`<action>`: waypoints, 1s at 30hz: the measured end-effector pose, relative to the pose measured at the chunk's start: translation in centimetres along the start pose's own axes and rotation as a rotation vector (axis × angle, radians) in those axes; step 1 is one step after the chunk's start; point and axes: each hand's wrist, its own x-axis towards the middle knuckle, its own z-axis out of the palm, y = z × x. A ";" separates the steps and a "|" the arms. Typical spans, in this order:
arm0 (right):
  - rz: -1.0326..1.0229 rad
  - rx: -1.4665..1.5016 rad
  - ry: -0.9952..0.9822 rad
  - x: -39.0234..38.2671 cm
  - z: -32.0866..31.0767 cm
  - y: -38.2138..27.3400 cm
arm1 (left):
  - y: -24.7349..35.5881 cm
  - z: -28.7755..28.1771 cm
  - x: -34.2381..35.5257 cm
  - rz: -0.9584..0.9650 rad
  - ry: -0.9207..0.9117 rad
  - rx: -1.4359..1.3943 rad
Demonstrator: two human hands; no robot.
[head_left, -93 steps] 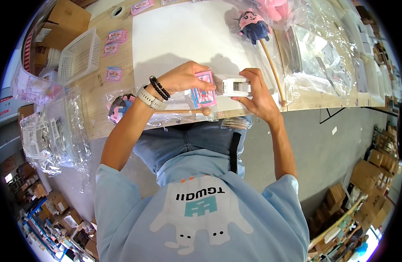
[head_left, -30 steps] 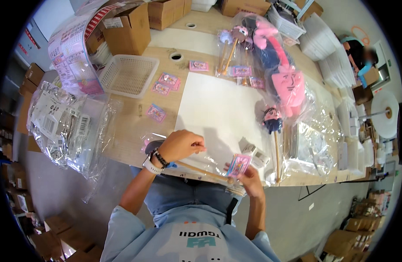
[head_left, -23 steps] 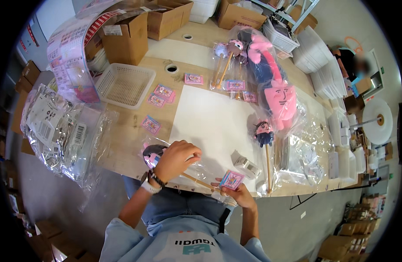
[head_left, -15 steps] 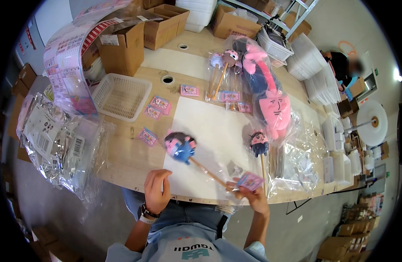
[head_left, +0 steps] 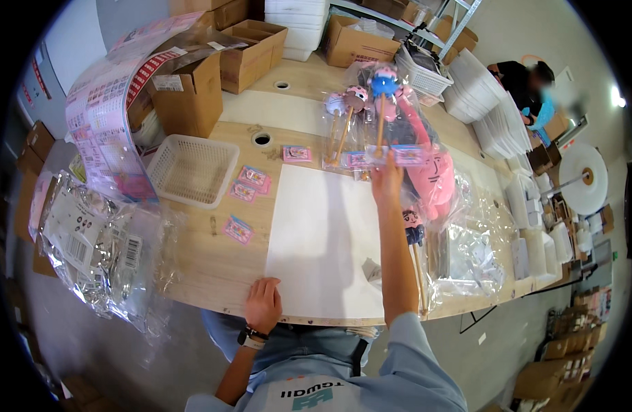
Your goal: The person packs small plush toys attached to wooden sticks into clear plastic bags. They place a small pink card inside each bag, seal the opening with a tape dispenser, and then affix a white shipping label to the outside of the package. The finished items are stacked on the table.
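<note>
My right hand (head_left: 387, 182) is stretched out over the far part of the table, its fingers closed on the lower end of a bagged plush-head stick (head_left: 384, 86). The toy has a blue and pink head on a wooden stick, with a printed card near the grip. It overlaps several other bagged plush sticks (head_left: 355, 100) and a large pink plush toy (head_left: 432, 175) in clear plastic. My left hand (head_left: 264, 307) rests at the table's front edge, fingers loosely extended and holding nothing. Beside my right forearm lies another plush-head stick (head_left: 413, 226), partly hidden.
A white sheet (head_left: 319, 233) covers the table's middle. Small pink cards (head_left: 238, 229) lie left of it, near a white plastic basket (head_left: 193, 170). Silver packaging bags (head_left: 103, 247) hang over the left edge; clear bags (head_left: 470, 254) lie right. Another person (head_left: 525, 89) stands at far right.
My right hand has carried the bagged plush stick from the front of the table to the far bagged toys. My left hand has lowered to the table edge and shifted slightly right.
</note>
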 end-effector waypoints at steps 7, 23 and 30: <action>0.195 -0.100 0.308 5.7 -9.3 8.0 | 0.8 0.8 0.2 0.019 0.017 -0.029; -0.272 -1.466 -0.021 -16.4 -16.2 -13.1 | 1.0 0.9 -0.2 0.025 -0.072 -0.022; 0.100 -1.757 0.047 -22.1 -24.5 -18.4 | 0.6 0.9 -0.2 0.045 -0.113 -0.067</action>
